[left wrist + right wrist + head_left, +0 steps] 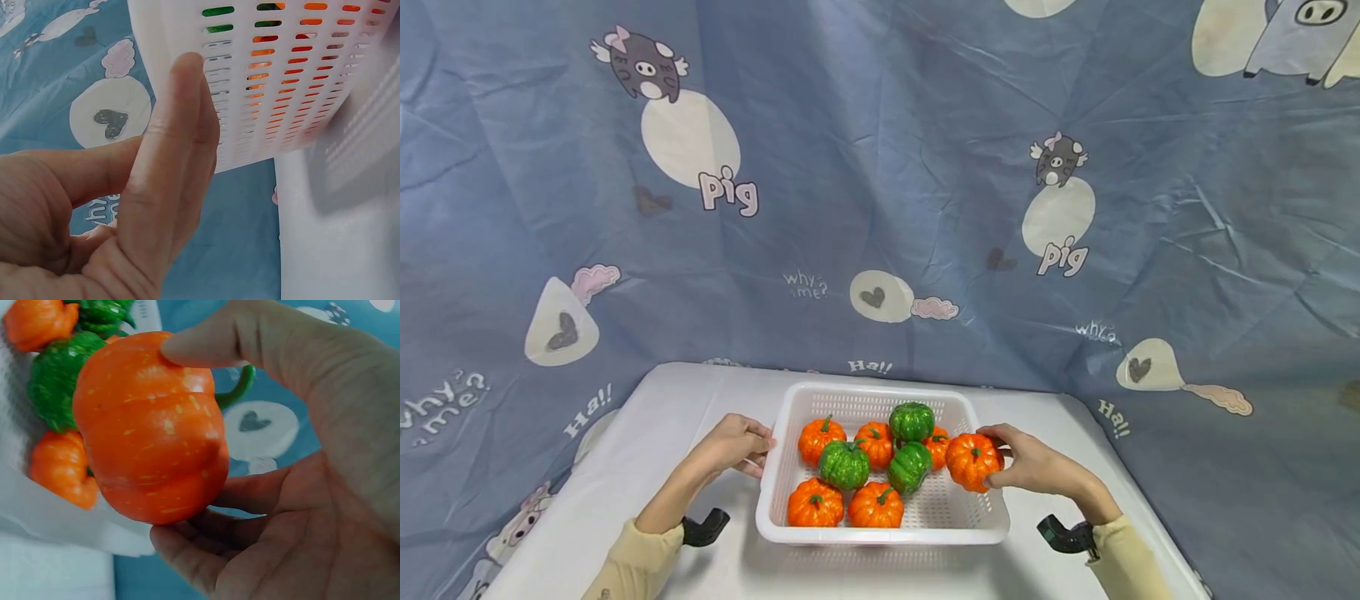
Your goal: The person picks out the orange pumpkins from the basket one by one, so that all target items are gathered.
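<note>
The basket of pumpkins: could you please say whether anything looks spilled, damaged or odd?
Nothing stands out: the basket looks undamaged, nothing appears spilled, and the right hand holds an orange pumpkin at the basket's right edge.

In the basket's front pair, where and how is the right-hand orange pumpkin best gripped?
Probably round its body, from above and the right: this orange pumpkin has bare white basket floor on its right, while another pumpkin sits close on its left. The green stem looks thin, likely a poor handle.
</note>
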A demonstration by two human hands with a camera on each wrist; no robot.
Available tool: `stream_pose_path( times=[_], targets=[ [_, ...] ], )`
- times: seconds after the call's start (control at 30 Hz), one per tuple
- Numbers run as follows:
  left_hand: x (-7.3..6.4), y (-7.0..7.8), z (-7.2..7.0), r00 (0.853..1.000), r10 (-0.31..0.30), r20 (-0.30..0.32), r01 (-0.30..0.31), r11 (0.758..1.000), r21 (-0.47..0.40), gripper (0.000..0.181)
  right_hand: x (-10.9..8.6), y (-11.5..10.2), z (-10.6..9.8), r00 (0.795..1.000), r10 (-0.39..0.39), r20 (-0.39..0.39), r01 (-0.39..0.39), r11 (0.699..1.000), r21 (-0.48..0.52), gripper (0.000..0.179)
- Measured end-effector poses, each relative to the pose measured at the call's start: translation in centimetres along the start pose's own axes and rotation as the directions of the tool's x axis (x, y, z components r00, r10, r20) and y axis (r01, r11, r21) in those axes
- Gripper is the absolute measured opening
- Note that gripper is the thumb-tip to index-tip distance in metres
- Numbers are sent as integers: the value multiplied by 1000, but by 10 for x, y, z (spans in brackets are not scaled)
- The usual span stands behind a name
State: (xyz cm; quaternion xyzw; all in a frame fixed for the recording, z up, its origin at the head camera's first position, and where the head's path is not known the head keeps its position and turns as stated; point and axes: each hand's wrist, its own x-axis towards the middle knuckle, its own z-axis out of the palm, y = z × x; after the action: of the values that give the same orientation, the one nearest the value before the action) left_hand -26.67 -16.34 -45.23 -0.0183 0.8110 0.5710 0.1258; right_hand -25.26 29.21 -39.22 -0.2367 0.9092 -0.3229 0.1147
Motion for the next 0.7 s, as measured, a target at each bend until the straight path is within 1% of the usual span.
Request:
stream_pose_path(
  times=[0.17,0.3,0.37,0.5,0.6,0.63,0.7],
  targets=[
    [0,0,0,1000,-2,2,2,1000,-3,25,-1,17,-17,997,21,-75,-15,996,83,66],
    [1,-2,-1,1000,-1,6,1,1000,-1,26,-1,38,-26,986,91,-143,-74,990,121,63],
    [1,-2,-1,1000,2,7,-2,1000,4,26,0,50,-29,974,145,-172,-123,984,129,61],
    [2,-2,-2,1000,5,6,-5,1000,8,26,4,76,-30,953,218,-212,-188,970,152,61],
    [2,-2,-1,1000,4,7,-4,1000,7,26,9,95,-28,934,269,-237,-230,956,180,62],
    [2,-2,-1,1000,1,6,-1,1000,5,26,11,101,-26,924,292,-246,-250,950,188,62],
    [1,-1,-1,1000,-4,7,4,1000,2,26,15,111,-22,912,323,-251,-277,940,201,63]
  ],
)
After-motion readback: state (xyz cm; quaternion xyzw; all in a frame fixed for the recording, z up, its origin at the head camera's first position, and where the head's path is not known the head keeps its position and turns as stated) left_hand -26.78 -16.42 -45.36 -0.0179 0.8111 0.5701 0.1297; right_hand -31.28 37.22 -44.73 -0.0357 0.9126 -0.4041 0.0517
